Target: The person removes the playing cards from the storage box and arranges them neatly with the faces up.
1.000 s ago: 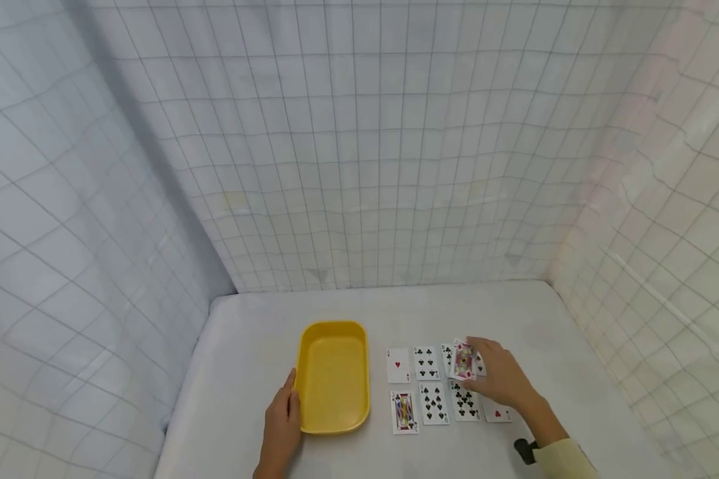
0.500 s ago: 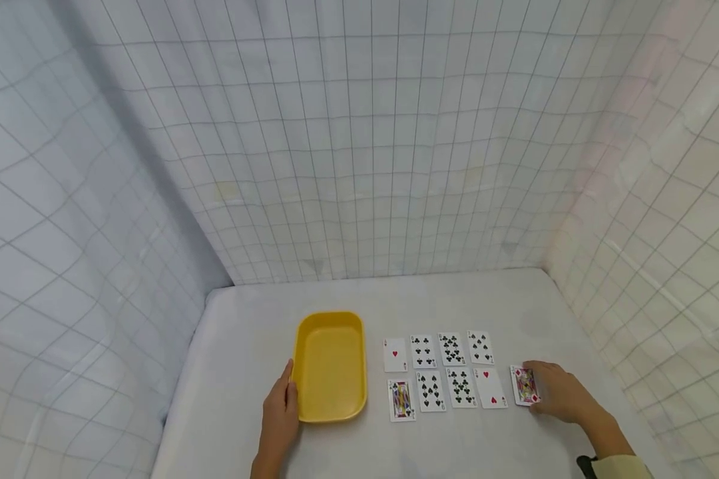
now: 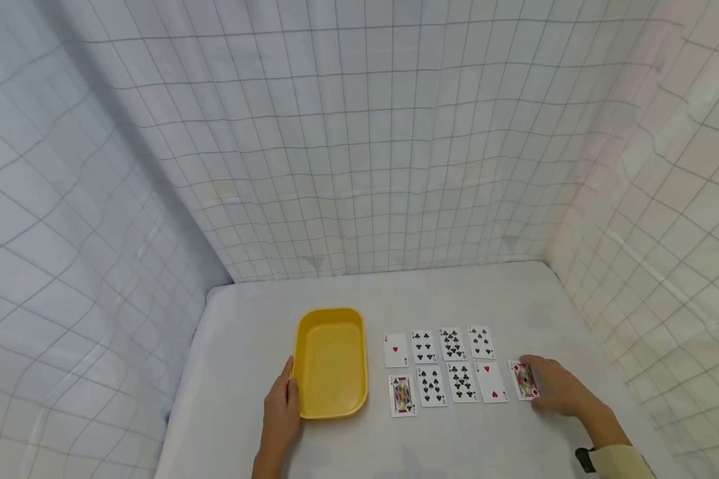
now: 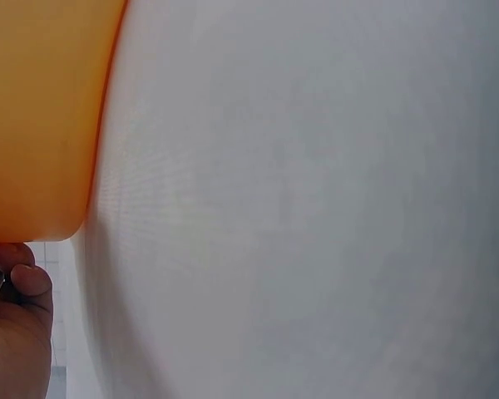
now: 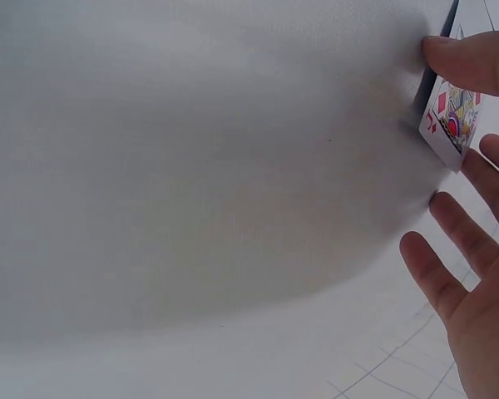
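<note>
My left hand (image 3: 280, 412) rests against the left side of a yellow tray (image 3: 299, 399), its thumb outside the rim. Some of its fingers (image 4: 32, 281) show bent below the tray wall in the left wrist view. On the right, my right hand (image 3: 560, 388) is beside a jack of diamonds (image 3: 524, 380), which lies face up. In the right wrist view the thumb is at one edge of that card (image 5: 449, 125) and the fingers are spread near another edge. Two rows of face-up playing cards lie between tray and hand, including a two of hearts (image 3: 491, 382) and a jack of clubs (image 3: 403, 396).
The upper row holds an ace of hearts (image 3: 395, 350) and several black-suit cards, such as the one with spades (image 3: 481, 342). All lie on a white-covered table (image 3: 455, 446). White gridded curtains (image 3: 359, 166) hang behind and at both sides.
My right hand has carried the jack of diamonds from over the upper row to the right end of the lower row and set it down. The left hand has stayed at the tray.
</note>
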Available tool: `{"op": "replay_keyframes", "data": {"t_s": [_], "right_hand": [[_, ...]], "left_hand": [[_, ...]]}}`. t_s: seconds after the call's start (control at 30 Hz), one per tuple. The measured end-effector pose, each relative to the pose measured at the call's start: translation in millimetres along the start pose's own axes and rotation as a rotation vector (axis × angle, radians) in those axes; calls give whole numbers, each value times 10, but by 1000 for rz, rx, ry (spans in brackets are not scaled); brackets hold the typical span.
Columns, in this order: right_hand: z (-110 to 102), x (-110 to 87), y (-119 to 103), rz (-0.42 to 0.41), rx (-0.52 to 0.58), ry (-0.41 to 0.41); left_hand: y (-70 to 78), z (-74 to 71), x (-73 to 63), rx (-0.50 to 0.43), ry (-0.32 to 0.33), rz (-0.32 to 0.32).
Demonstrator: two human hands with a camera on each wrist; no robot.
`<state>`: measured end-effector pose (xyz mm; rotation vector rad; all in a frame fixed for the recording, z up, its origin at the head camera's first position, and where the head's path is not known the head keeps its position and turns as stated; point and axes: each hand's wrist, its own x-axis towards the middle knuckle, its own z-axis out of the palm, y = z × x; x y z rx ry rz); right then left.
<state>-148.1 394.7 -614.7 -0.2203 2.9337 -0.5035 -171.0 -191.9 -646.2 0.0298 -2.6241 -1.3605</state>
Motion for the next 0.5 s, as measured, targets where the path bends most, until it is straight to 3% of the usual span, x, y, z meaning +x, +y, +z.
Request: {"op": "replay_keyframes", "data": {"t_s": [0.5], "right_hand": [[105,-104,-111,3,49,25]], "left_hand": [[-45,-47,-77,47,-13,-20]]}}
